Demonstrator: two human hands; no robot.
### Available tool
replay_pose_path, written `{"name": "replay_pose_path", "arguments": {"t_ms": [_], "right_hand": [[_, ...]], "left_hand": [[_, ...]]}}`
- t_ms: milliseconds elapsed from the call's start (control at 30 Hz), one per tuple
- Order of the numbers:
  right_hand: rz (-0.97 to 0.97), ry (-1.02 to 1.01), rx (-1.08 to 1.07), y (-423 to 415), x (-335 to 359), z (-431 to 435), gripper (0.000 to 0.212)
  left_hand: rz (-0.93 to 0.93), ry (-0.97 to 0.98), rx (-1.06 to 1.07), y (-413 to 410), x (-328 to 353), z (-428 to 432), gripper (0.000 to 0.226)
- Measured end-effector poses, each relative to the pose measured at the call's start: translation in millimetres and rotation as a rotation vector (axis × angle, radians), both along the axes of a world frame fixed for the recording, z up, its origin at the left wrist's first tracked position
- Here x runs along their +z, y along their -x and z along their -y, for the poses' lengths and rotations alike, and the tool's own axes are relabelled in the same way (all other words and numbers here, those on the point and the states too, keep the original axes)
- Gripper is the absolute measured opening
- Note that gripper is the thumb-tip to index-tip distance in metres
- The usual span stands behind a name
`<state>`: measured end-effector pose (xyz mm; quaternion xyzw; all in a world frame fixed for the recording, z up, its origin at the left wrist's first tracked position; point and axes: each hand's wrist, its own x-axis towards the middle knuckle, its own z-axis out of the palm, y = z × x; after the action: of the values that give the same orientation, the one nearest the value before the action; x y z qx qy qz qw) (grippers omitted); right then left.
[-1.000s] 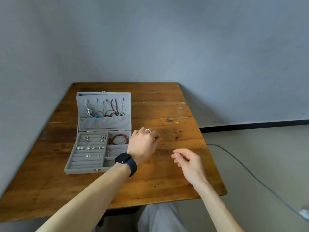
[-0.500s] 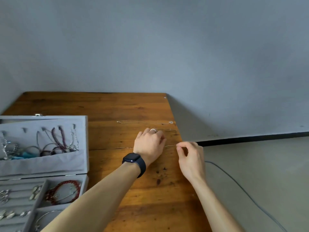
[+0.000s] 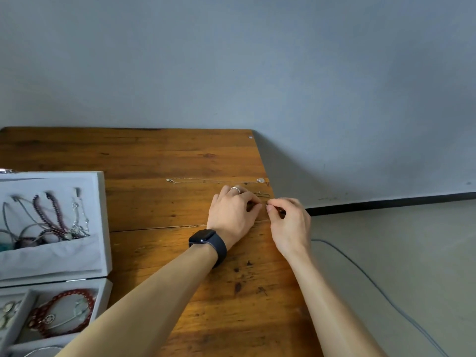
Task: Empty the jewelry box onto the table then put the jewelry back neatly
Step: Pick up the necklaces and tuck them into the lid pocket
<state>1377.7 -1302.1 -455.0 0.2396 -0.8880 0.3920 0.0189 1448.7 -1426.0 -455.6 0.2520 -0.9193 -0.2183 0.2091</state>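
Observation:
The grey jewelry box [image 3: 103, 228] stands open at the left edge. Several necklaces [image 3: 59, 217] hang in its lid, and a red bead bracelet [image 3: 61, 313] lies in a tray compartment. A thin silver necklace [image 3: 213, 180] with a round pendant lies stretched out on the wooden table [image 3: 180, 155]. Just beyond my left hand, a short piece of thin chain [image 3: 263, 194] shows. My left hand [image 3: 231, 212], with a ring and a dark watch, and my right hand [image 3: 289, 222] meet near the table's right edge. Their fingertips pinch a tiny metal piece of that chain between them.
The table's right edge runs just under my right hand, with the floor beyond it. A grey cable [image 3: 373, 284] trails across the floor. A grey wall stands behind the table. Small earrings [image 3: 6, 315] sit in the box's ring rows at the lower left.
The view has swung right and closer, so the box sits at the left edge. Both hands went farther out toward the table's right edge and came together, fingertips now pinching the thin chain.

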Motion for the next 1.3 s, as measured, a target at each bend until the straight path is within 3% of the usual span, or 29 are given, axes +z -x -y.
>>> {"name": "replay_pose_path", "arguments": {"t_ms": [267, 400, 600, 767, 1067, 1300], "right_hand": [[0.017, -0.074, 0.017, -7, 2, -7, 0.025], [0.034, -0.2, 0.093, -29, 8, -19, 0.037], [-0.158, -0.33, 0.236, -93, 31, -42, 0.036], [-0.243, -0.306, 0.362, -160, 47, -55, 0.033], [-0.107, -0.14, 0.483, -281, 47, -41, 0.035], [-0.049, -0.096, 0.495, -321, 34, -8, 0.046]], "left_hand": [[0.116, -0.05, -0.067, -15, 19, -5, 0.028], [0.222, 0.054, -0.117, -51, 34, -9, 0.033], [0.294, 0.225, -0.162, -125, 69, -19, 0.04], [0.279, 0.32, -0.136, -194, 92, -20, 0.038], [0.177, 0.279, 0.065, -342, 108, 9, 0.033], [0.157, 0.269, 0.205, -421, 96, 37, 0.034]]}}
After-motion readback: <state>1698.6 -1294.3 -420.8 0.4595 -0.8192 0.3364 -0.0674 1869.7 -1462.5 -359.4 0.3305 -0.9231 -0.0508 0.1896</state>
